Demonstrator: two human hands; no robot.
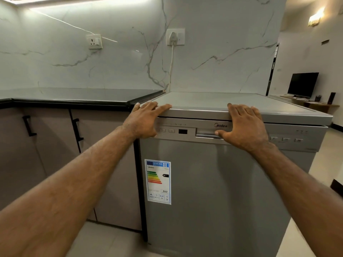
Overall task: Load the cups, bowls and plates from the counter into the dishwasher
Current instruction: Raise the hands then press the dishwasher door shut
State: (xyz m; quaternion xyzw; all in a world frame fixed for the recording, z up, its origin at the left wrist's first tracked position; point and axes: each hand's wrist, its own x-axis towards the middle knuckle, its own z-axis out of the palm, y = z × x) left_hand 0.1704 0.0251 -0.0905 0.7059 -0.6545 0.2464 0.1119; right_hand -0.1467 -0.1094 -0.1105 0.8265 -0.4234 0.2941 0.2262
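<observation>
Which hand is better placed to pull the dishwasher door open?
Right. The right hand sits beside the door handle, thumb at its recess; the left hand rests on the dishwasher top corner, away from the handle.

Right hand (243, 127) is covering handle's (206, 134) right end; panel (187, 127) markings are reading too small; dishwasher (213, 182) base is running off lower edge.
</observation>
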